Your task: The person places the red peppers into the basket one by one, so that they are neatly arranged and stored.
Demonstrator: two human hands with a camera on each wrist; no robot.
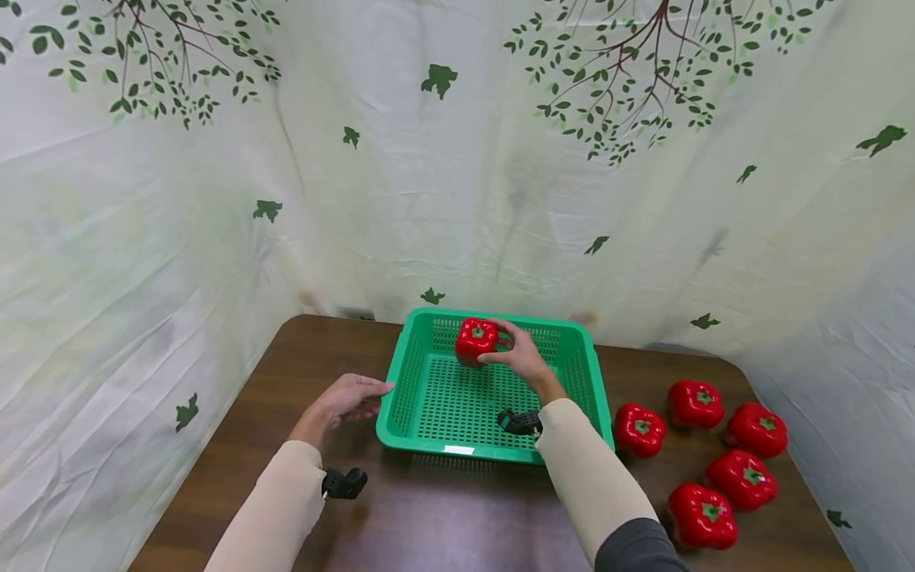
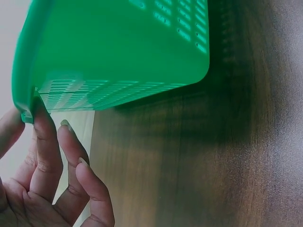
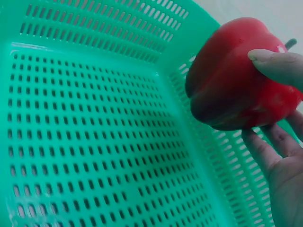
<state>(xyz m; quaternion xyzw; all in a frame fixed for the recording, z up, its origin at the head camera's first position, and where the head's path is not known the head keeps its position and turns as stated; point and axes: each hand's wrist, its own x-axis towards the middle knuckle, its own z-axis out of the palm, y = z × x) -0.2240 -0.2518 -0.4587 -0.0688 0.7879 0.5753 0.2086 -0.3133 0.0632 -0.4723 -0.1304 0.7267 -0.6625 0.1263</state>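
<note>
A green plastic basket (image 1: 457, 449) with perforated walls and floor sits on the brown table. Inside its outline, toward the back, my right hand (image 1: 520, 353) grips a red bell pepper (image 1: 476, 340) between thumb and fingers. In the right wrist view the pepper (image 3: 236, 75) hangs over the basket floor (image 3: 94, 132), its green stem pointing away to the right. At the basket's left side, my left hand (image 1: 352, 396) pinches the rim between thumb and index finger. The left wrist view shows the fingertips at the rim (image 2: 23, 94), with the other fingers loosely bent below it.
Several more red bell peppers (image 1: 743, 479) stand in a group on the table (image 1: 429, 524) to the right of the basket. A pale curtain (image 1: 472, 199) printed with leaves hangs behind and at both sides. Each wrist carries a small black camera (image 1: 345, 483).
</note>
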